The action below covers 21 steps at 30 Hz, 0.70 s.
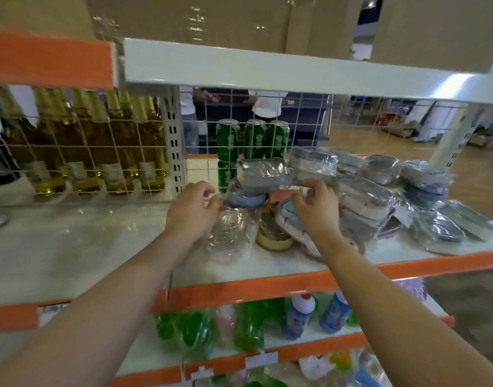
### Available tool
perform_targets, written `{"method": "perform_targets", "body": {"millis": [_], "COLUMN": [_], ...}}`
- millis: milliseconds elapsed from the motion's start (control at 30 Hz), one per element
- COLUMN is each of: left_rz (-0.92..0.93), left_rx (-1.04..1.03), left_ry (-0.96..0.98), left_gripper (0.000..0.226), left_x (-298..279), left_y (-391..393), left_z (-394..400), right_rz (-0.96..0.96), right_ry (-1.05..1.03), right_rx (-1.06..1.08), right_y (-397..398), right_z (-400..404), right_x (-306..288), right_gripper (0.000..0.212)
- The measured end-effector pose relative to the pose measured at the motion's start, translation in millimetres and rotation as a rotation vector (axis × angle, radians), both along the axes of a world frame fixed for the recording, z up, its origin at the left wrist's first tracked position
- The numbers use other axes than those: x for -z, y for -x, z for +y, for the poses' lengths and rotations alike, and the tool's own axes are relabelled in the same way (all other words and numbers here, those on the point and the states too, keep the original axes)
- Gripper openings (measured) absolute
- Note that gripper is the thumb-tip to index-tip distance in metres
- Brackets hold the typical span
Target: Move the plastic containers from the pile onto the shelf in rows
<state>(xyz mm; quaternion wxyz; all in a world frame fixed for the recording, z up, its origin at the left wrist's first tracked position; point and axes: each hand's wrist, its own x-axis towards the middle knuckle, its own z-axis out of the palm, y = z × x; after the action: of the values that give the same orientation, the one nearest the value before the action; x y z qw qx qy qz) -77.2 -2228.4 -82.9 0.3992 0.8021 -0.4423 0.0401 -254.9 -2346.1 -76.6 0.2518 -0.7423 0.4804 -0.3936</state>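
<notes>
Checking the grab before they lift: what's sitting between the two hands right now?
In the head view, between the left hand and right hand lie a blue-grey round container and a clear wrapped container.

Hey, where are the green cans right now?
The green cans stand at the back of the shelf, against the wire mesh, just behind the pile of wrapped containers and right of the oil bottles.

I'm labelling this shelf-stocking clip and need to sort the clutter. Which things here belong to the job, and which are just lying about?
Job:
- pile of wrapped plastic containers
- shelf with bare space to the left
- left hand, at the pile's edge
- right hand, grip on a wrapped container

Lying about:
- green cans
- golden bottles behind the wire grid
- spray bottles below
- cardboard boxes above
</notes>
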Motion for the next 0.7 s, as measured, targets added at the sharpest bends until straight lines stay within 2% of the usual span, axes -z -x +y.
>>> {"method": "perform_targets", "body": {"millis": [300, 467, 533, 700], "left_rz": [0.018, 0.054, 0.059, 0.106], "left_rx": [-0.012, -0.037, -0.097, -0.214], "left_ry": [-0.167, -0.296, -0.342, -0.426], "left_gripper": [0.010, 0.004, 0.013, 0.025], "left_x": [0, 2, 4, 7], "left_y": [-115, -185, -212, -263], "left_z": [126, 213, 246, 314], "right_rz": [0.059, 0.079, 0.086, 0.229], "right_ry": [-0.048, -0.084, -0.083, -0.065], "right_rx": [-0.259, -0.380, -0.444, -0.569], "right_y": [-133, -220, -256, -332], "right_z": [93, 163, 195, 254], "right_x": [-1, 0, 2, 15], "right_gripper": [0.038, 0.028, 0.025, 0.035]}}
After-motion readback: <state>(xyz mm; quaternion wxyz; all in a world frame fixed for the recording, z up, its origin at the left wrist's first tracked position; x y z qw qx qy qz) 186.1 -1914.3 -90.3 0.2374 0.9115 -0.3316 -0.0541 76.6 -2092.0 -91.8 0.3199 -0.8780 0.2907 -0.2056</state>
